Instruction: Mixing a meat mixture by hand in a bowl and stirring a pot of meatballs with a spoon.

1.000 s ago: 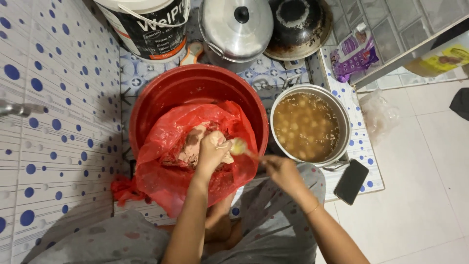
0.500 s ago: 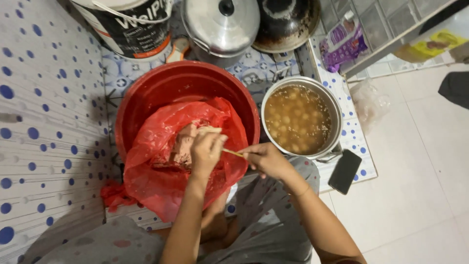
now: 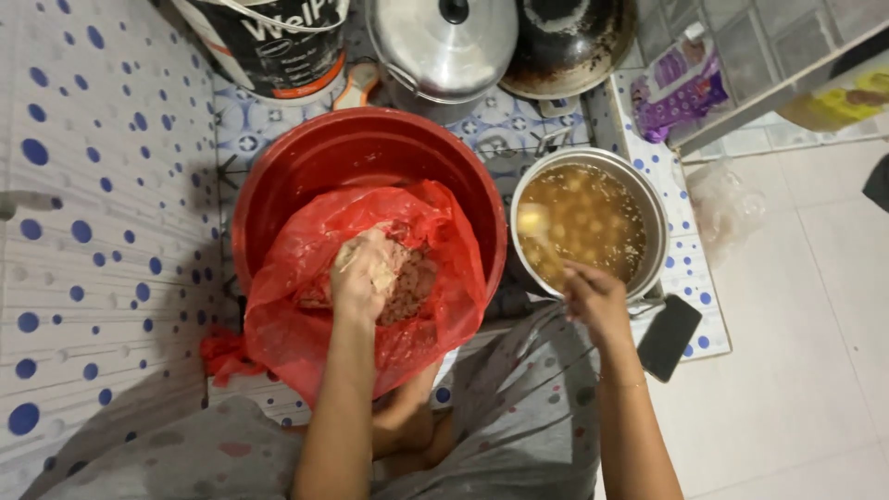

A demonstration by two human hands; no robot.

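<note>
Head view, looking straight down at a person seated on a tiled floor. The left hand (image 3: 363, 278) rests inside a red bag (image 3: 306, 315) that lines a red basin (image 3: 361, 162). Its fingers are curled together around a lump of pinkish minced meat (image 3: 412, 282), squeezing it; the meat lies in the bag, near the middle of the basin.

The right hand (image 3: 593, 294) is just at the near rim of a metal pot (image 3: 648, 199) that stands beside the basin on its right. The fingers are pinched together on the handle of a spoon (image 3: 537, 231), whose blurred bowl is over the pot's brown broth (image 3: 583, 218), in which pale balls float.

A dark phone (image 3: 669, 337) lies on the floor just beside the right wrist, near the pot. At the top edge stand a bucket (image 3: 269, 42), a lidded silver pot (image 3: 444, 42) and a blackened pan (image 3: 569, 42), side by side behind the basin. A purple packet (image 3: 681, 83) lies to the right of the pan. White tiles with blue dots (image 3: 83, 185) cover the left side.
</note>
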